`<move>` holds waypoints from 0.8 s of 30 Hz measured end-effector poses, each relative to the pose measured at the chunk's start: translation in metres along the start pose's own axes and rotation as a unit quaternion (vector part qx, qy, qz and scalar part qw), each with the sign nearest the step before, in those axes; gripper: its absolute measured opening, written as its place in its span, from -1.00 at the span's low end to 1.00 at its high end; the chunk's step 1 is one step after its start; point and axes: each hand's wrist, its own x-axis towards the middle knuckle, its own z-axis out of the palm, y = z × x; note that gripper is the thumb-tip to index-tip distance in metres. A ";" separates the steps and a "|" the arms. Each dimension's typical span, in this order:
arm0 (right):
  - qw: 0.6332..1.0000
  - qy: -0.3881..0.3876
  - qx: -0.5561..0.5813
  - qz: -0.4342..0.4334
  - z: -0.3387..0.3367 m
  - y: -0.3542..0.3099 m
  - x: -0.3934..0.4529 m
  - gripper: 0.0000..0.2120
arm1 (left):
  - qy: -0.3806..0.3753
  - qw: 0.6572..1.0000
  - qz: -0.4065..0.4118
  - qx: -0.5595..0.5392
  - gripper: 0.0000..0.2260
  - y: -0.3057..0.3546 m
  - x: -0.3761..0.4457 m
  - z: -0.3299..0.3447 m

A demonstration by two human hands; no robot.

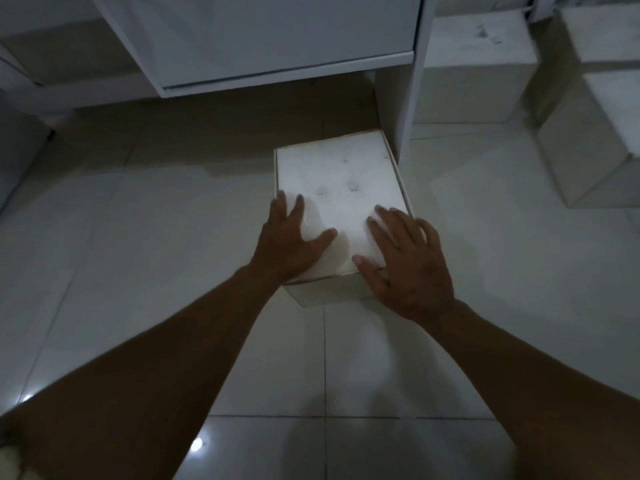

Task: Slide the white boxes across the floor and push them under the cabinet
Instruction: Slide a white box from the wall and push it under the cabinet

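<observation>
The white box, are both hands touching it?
Touching. The head view shows the left hand and the right hand lying flat on the white box, fingers spread over its top near edge.

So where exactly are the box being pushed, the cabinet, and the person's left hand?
box [341, 174]: head view, bare top face.
cabinet [277, 36]: head view, front panel.
left hand [289, 242]: head view, back of the hand, resting on the box.

The scene is dim and grey. Small glare spots sit on the glossy floor tiles [196, 444] at seven o'clock. Deep shadow fills the gap under the cabinet [263, 36] at twelve. Wide-angle bending curves lines toward the edges, and the fingertips look softly blurred.
</observation>
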 end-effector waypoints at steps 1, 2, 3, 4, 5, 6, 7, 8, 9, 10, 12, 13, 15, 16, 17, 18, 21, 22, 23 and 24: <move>0.998 -0.006 0.032 -0.048 0.000 0.006 -0.003 -0.38 | -0.006 0.997 0.069 0.038 -0.14 -0.004 -0.008 0.002; 0.996 -0.015 0.054 -0.075 -0.001 0.011 -0.006 -0.36 | -0.020 0.989 0.132 0.065 -0.12 -0.007 -0.015 0.003; 0.994 -0.024 0.065 -0.087 -0.001 0.015 -0.007 -0.32 | -0.037 0.980 0.178 0.086 -0.09 -0.013 -0.021 0.002; 0.993 -0.031 0.068 -0.091 0.000 0.017 -0.007 -0.28 | -0.053 0.971 0.206 0.106 -0.05 -0.017 -0.026 0.001; 0.993 -0.035 0.069 -0.092 0.000 0.020 -0.007 -0.26 | -0.061 0.965 0.223 0.126 0.00 -0.020 -0.029 0.001; 0.993 -0.033 0.070 -0.094 0.000 0.020 -0.007 -0.26 | -0.060 0.960 0.233 0.144 0.03 -0.022 -0.030 0.001; 0.992 -0.026 0.072 -0.096 0.001 0.021 -0.005 -0.28 | -0.055 0.957 0.238 0.156 0.03 -0.022 -0.030 0.002; 0.992 -0.015 0.073 -0.098 0.002 0.022 -0.004 -0.31 | -0.048 0.957 0.239 0.159 0.00 -0.021 -0.029 0.002; 0.992 -0.005 0.075 -0.100 0.004 0.023 -0.002 -0.33 | -0.043 0.958 0.237 0.158 -0.04 -0.020 -0.026 0.002; 0.992 0.003 0.076 -0.099 0.006 0.025 0.001 -0.35 | -0.041 0.959 0.235 0.156 -0.08 -0.020 -0.022 0.002; 0.993 0.007 0.073 -0.094 0.011 0.028 0.007 -0.36 | -0.048 0.961 0.228 0.150 -0.11 -0.018 -0.011 0.000; 0.994 0.006 0.071 -0.088 0.013 0.030 0.011 -0.37 | -0.054 0.962 0.223 0.147 -0.11 -0.017 -0.005 -0.001; 0.996 0.009 0.068 -0.064 0.017 0.033 0.020 -0.38 | -0.064 0.964 0.212 0.145 -0.11 -0.013 0.011 -0.003; 0.997 0.013 0.067 -0.045 0.019 0.034 0.025 -0.38 | -0.068 0.965 0.206 0.147 -0.12 -0.009 0.019 -0.003; 0.998 0.016 0.066 -0.020 0.022 0.036 0.030 -0.37 | -0.070 0.966 0.197 0.150 -0.12 -0.005 0.028 -0.002; 0.998 0.019 0.064 0.013 0.024 0.036 0.034 -0.32 | -0.069 0.968 0.188 0.152 -0.13 -0.001 0.036 -0.001; 0.987 0.026 0.087 0.134 0.030 0.042 0.046 -0.07 | -0.063 0.974 0.159 0.149 -0.15 0.008 0.058 0.004; 0.979 0.022 0.105 0.171 0.032 0.045 0.051 0.01 | -0.060 0.976 0.150 0.149 -0.15 0.009 0.065 0.006; 0.971 0.012 0.127 0.204 0.034 0.048 0.056 0.07 | -0.055 0.976 0.144 0.151 -0.16 0.009 0.071 0.007; 0.961 0.000 0.153 0.231 0.037 0.052 0.061 0.10 | -0.046 0.977 0.141 0.156 -0.15 0.008 0.076 0.009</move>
